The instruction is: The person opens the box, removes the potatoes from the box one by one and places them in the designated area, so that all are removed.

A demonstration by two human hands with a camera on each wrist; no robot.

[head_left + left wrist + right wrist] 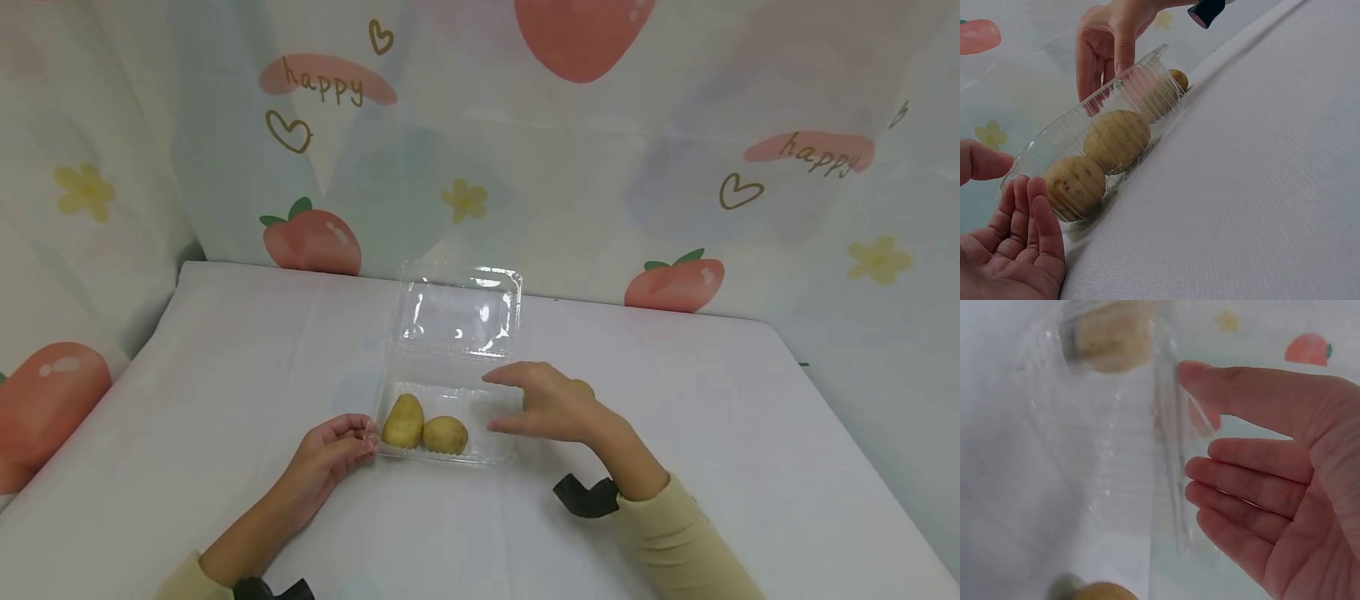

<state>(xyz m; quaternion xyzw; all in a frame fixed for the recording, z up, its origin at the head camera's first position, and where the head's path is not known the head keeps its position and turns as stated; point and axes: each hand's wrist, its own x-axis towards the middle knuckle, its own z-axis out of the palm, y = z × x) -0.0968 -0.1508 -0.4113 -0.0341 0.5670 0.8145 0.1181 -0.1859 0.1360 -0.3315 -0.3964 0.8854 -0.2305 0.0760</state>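
Observation:
A clear plastic clamshell box [450, 460] lies with its lid [459, 321] swung back. Two potatoes, one tall [403, 422] and one rounder [446, 435], sit side by side in its left part. My left hand [330, 462] pinches the box's left edge between thumb and fingers. Over the box's right side hovers my right hand [551, 404], thumb and fingers spread apart, holding nothing. Mostly hidden behind that hand is a third potato [582, 387], outside the box on the right; part of it also shows at the bottom of the right wrist view [1107, 592].
A white cloth [225, 358] covers the table. Behind it stands a printed backdrop [570, 183] with fruit and flower pictures, close to the lid. Black straps or mounts [587, 497] sit at both wrists.

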